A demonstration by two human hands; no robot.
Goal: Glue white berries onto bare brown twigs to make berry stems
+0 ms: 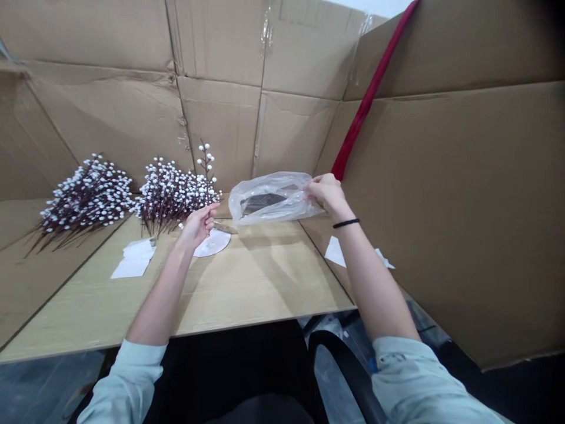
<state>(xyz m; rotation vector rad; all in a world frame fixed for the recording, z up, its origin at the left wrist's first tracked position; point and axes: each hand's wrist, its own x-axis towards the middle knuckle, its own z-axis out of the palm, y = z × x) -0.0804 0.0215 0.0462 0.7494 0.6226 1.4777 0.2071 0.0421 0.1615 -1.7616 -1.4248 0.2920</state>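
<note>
My right hand pinches the right end of a clear plastic bag, which stretches out to the left above the table. Something dark shows inside or through the bag; its kind is unclear. My left hand is closed, fingers together, at the foot of an upright artificial berry stem with white berries. The stem's lower end is hidden by the hand. Just below that hand lies a round white disc, with a thin brown piece at its upper edge.
Two piles of white-berry stems, a left pile and a middle pile, lie at the back of the table. White paper lies at left, another white piece at right. Cardboard walls enclose the table; a red strip hangs at right.
</note>
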